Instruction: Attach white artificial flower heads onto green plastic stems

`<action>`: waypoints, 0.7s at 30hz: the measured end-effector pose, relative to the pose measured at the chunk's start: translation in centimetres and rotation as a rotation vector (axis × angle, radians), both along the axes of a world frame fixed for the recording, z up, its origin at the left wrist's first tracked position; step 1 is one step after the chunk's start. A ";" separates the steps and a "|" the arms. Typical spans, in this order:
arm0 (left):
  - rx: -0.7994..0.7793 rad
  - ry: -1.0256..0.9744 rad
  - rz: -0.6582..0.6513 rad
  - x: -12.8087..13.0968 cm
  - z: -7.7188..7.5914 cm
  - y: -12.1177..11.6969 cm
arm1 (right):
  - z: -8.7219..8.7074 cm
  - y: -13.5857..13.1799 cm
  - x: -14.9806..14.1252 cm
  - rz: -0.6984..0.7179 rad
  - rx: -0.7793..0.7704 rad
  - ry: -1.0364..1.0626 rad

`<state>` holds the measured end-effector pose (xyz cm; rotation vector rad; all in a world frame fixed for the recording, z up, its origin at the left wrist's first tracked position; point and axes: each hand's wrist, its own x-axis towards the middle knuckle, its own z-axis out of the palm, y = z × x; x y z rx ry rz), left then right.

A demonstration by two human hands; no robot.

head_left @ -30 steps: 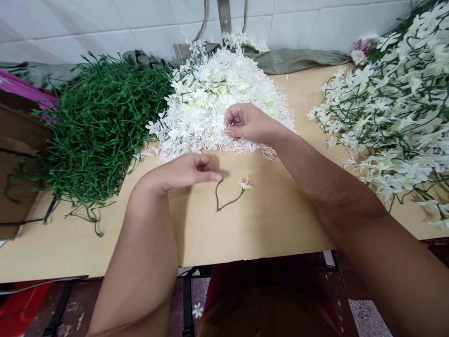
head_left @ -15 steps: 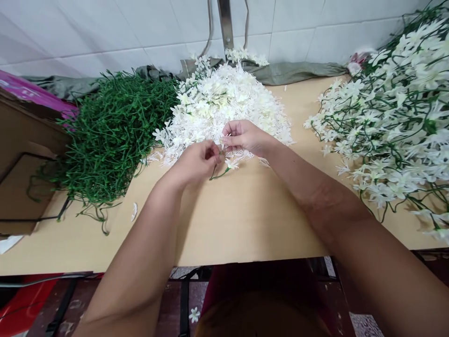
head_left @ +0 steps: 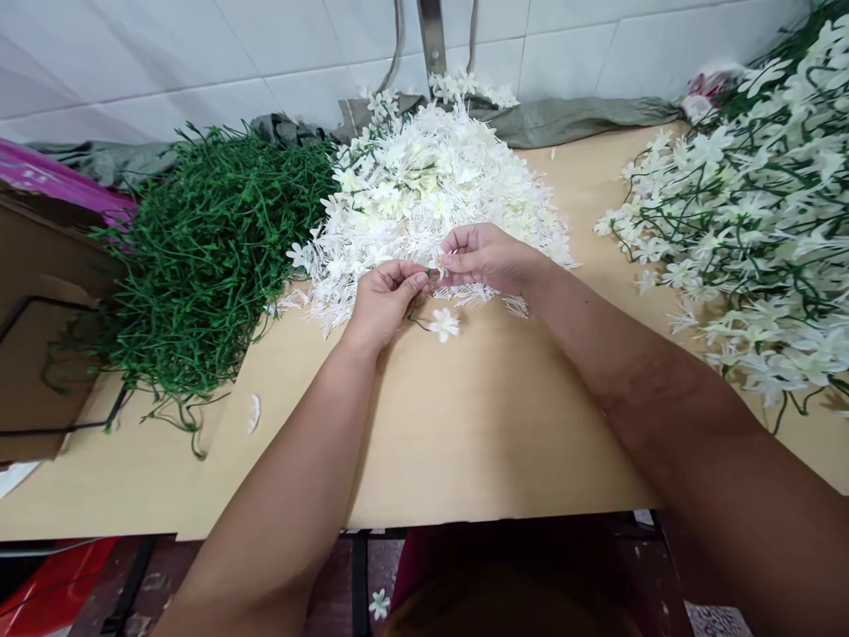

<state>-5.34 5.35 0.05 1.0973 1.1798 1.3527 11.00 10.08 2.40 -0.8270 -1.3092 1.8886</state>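
Observation:
My left hand (head_left: 385, 296) pinches a thin green stem (head_left: 419, 320) that carries one white flower (head_left: 443, 324) at its lower end. My right hand (head_left: 487, 257) is closed in a pinch just to the right, its fingertips meeting the left hand's at the stem's top; it seems to hold a small white flower piece, mostly hidden. Both hands hover at the near edge of a heap of loose white plastic flowers (head_left: 424, 190) on the pale wooden table (head_left: 478, 425).
A mound of bare green stems (head_left: 205, 248) lies at the left. Finished flowered sprigs (head_left: 749, 212) are piled at the right. A brown cardboard box (head_left: 40, 336) sits at the far left edge. A tiled wall (head_left: 199, 53) and grey-green cloth (head_left: 570, 115) run behind.
My left hand lifted the stem off the table toward the flower heap. My right hand came down to meet it, and both now pinch together at the stem's top.

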 end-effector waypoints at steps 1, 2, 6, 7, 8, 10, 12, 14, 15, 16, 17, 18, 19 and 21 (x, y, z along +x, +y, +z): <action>0.002 0.004 -0.005 -0.1 0.0 0.0 | 0.0 0.0 0.0 0.003 -0.002 -0.008; 0.008 0.009 -0.011 -0.1 -0.1 0.0 | 0.0 0.0 0.0 0.007 -0.005 -0.014; 0.037 0.009 -0.031 -0.3 -0.3 0.0 | 0.1 -0.1 0.2 0.032 -0.034 -0.031; 0.040 0.012 -0.038 -0.4 -0.3 0.0 | 0.1 -0.2 0.2 0.037 -0.043 -0.036; 0.042 0.021 -0.043 -0.4 -0.3 -0.1 | 0.2 -0.2 0.3 0.041 -0.051 -0.044; 0.041 0.051 -0.045 -0.3 -0.1 -0.1 | 0.3 -0.3 0.4 0.052 -0.063 -0.063; 0.031 0.073 -0.041 -0.3 0.1 -0.2 | 0.4 -0.3 0.5 0.067 -0.064 -0.070; 0.006 0.063 -0.039 -0.3 0.1 -0.1 | 0.4 -0.3 0.6 0.078 -0.068 -0.065; -0.002 0.046 -0.041 -0.3 0.1 0.0 | 0.4 -0.3 0.6 0.082 -0.070 -0.061; 0.000 0.024 -0.043 -0.4 0.1 0.0 | 0.4 -0.3 0.6 0.085 -0.071 -0.059; 0.012 0.001 -0.046 -0.4 0.0 0.1 | 0.4 -0.2 0.6 0.085 -0.072 -0.060; 0.031 -0.018 -0.053 -0.5 -0.1 0.2 | 0.3 -0.2 0.6 0.082 -0.071 -0.063; 0.052 -0.032 -0.063 -0.5 -0.1 0.2 | 0.3 -0.2 0.5 0.075 -0.068 -0.067; 0.080 -0.044 -0.087 -0.5 -0.2 0.2 | 0.2 -0.3 0.1 0.054 -0.061 -0.074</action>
